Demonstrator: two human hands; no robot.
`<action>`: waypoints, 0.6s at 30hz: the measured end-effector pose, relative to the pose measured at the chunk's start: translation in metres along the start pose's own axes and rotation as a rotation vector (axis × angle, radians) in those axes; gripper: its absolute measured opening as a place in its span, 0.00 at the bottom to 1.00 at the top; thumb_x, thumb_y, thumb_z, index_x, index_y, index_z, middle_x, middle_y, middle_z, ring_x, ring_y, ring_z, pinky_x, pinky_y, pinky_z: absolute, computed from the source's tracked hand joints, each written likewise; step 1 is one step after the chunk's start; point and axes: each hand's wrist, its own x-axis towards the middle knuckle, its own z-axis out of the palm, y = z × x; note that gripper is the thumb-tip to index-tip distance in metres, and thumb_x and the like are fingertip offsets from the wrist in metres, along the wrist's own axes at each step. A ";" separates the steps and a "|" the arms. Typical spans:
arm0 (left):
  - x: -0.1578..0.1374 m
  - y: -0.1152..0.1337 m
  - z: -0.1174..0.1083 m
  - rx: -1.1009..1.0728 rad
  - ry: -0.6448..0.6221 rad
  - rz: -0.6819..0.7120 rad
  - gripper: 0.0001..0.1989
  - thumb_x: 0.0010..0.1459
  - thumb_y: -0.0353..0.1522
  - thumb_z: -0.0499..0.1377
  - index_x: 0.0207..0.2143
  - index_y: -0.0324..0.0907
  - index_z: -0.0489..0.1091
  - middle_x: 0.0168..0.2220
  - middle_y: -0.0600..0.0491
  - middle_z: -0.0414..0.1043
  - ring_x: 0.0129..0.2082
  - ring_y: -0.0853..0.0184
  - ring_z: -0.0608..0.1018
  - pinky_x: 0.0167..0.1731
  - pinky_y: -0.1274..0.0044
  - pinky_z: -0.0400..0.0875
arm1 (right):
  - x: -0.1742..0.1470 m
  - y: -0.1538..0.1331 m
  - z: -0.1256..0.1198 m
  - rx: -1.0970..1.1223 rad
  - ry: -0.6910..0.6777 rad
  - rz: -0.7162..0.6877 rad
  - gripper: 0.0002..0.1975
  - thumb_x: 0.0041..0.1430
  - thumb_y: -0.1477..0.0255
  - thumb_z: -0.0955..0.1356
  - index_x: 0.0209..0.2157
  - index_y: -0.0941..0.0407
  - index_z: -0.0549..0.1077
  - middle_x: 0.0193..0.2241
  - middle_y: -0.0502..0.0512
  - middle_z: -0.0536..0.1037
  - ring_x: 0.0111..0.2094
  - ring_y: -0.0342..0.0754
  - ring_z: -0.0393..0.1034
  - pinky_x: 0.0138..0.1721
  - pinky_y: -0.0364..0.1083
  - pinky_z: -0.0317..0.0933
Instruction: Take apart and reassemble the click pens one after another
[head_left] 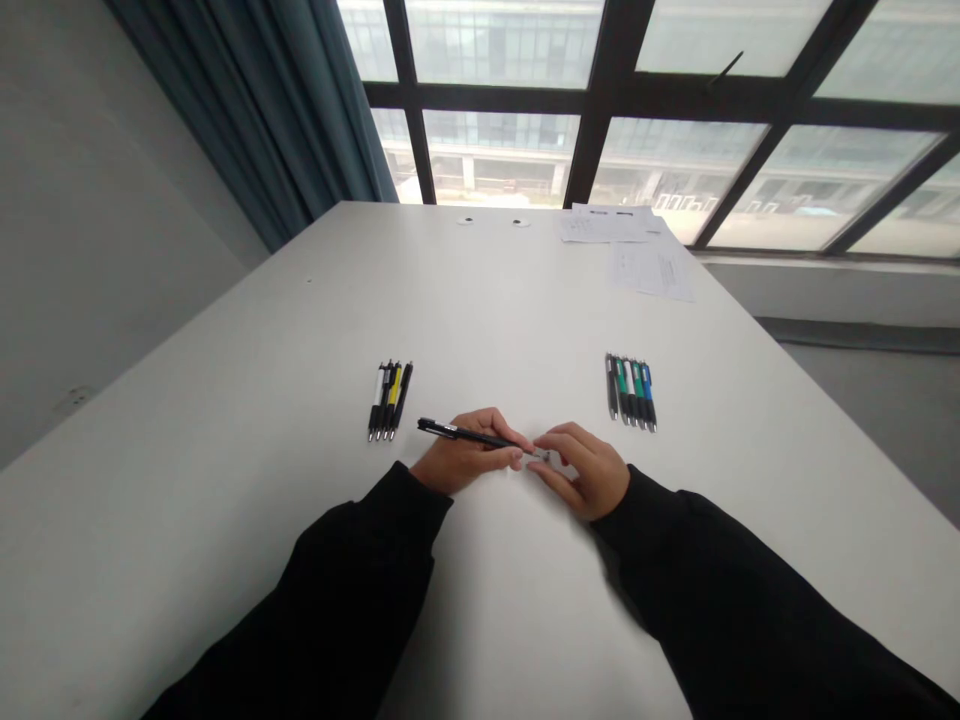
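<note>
My left hand (pixel 480 452) grips a black pen (pixel 474 434), which lies slantwise with its clip end up to the left and its point end toward my right hand. My right hand (pixel 589 468) is curled at that point end, thumb and fingers around a small silvery-grey piece (pixel 546 457). Whether this piece is still joined to the pen, I cannot tell. Both hands are low over the white table (pixel 495 600), close together, with fingertips almost meeting.
Left of my hands lies a row of several pens (pixel 388 400), white, black and yellow. On the right is another row of several pens (pixel 631 392), grey, green, white and blue. Paper sheets (pixel 649 270) lie at the far right, near the window. A blue curtain (pixel 262 110) hangs at the left.
</note>
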 end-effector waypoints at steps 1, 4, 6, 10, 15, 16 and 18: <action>0.000 0.000 0.000 0.001 -0.013 -0.003 0.11 0.49 0.29 0.70 0.29 0.38 0.69 0.34 0.48 0.82 0.30 0.70 0.80 0.36 0.76 0.73 | 0.000 0.000 0.001 -0.002 0.006 -0.017 0.07 0.64 0.72 0.69 0.44 0.55 0.70 0.35 0.57 0.76 0.28 0.44 0.69 0.31 0.44 0.68; -0.001 -0.001 -0.001 0.029 -0.031 -0.002 0.10 0.51 0.31 0.70 0.31 0.38 0.71 0.33 0.48 0.82 0.31 0.69 0.81 0.37 0.76 0.74 | -0.001 0.001 0.004 0.014 0.028 -0.022 0.06 0.64 0.75 0.69 0.43 0.56 0.71 0.34 0.56 0.78 0.28 0.43 0.70 0.31 0.43 0.68; -0.001 -0.001 -0.001 0.058 -0.018 0.003 0.11 0.51 0.32 0.70 0.32 0.38 0.72 0.34 0.48 0.82 0.32 0.69 0.81 0.38 0.76 0.74 | -0.001 0.001 0.004 0.039 0.047 -0.017 0.07 0.64 0.77 0.69 0.44 0.56 0.71 0.34 0.56 0.79 0.27 0.42 0.70 0.30 0.42 0.68; 0.000 0.000 0.000 0.105 0.041 -0.003 0.12 0.48 0.33 0.72 0.31 0.38 0.73 0.38 0.46 0.83 0.33 0.68 0.81 0.37 0.75 0.74 | -0.002 0.001 0.004 0.085 0.058 0.003 0.07 0.63 0.78 0.68 0.42 0.55 0.73 0.34 0.55 0.79 0.25 0.40 0.68 0.27 0.41 0.66; 0.001 0.001 -0.001 0.242 0.118 0.028 0.11 0.49 0.34 0.71 0.32 0.39 0.76 0.37 0.47 0.82 0.33 0.67 0.80 0.37 0.75 0.73 | -0.003 0.001 0.003 0.100 0.013 0.096 0.05 0.64 0.77 0.66 0.40 0.54 0.73 0.33 0.54 0.77 0.26 0.41 0.68 0.26 0.41 0.65; 0.001 0.002 -0.001 0.269 0.127 0.037 0.10 0.49 0.34 0.71 0.32 0.39 0.77 0.37 0.47 0.82 0.34 0.66 0.80 0.37 0.75 0.73 | -0.003 0.001 0.003 0.098 0.004 0.113 0.05 0.64 0.76 0.66 0.40 0.54 0.73 0.33 0.54 0.77 0.26 0.41 0.68 0.26 0.42 0.65; 0.001 0.003 0.000 0.286 0.135 0.039 0.09 0.50 0.34 0.70 0.32 0.39 0.77 0.35 0.47 0.82 0.34 0.66 0.80 0.36 0.75 0.72 | -0.003 0.000 0.004 0.097 -0.009 0.126 0.05 0.64 0.75 0.65 0.40 0.54 0.72 0.32 0.54 0.76 0.25 0.41 0.67 0.25 0.42 0.64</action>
